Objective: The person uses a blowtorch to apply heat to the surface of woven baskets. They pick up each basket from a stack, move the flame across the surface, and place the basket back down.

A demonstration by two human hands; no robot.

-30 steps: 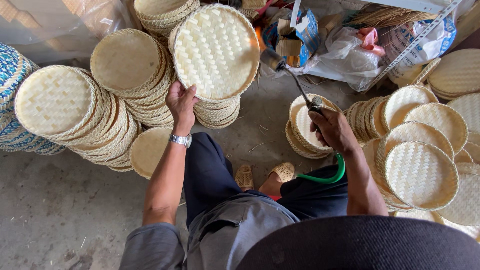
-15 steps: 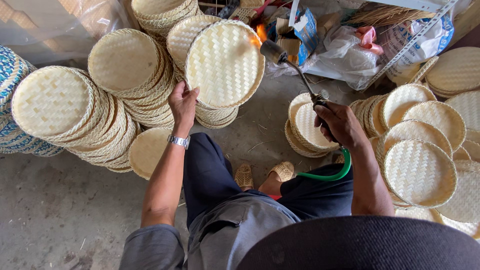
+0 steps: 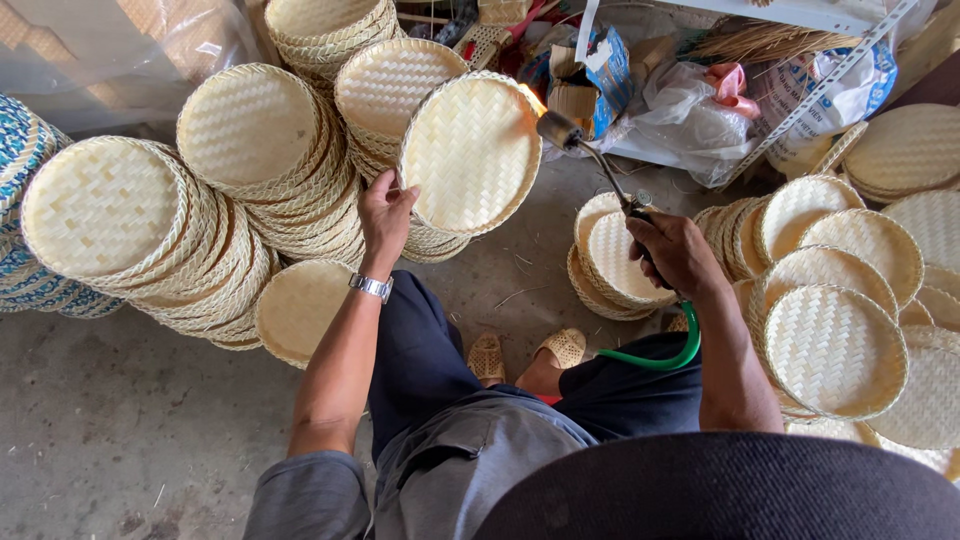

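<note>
Left hand [image 3: 385,215] grips round woven tray [image 3: 470,152] — right hand [image 3: 675,255] clamps metal torch [image 3: 600,170].

The left hand [image 3: 385,212] holds a round woven bamboo tray [image 3: 472,152] upright; the right hand [image 3: 672,250] points a metal gas torch [image 3: 590,160] at it.

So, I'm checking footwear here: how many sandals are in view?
2. One woven sandal on the person's left, the other sandal just right of it, both on the concrete floor between the legs, below the tray in the left hand. None seems hidden.
</note>
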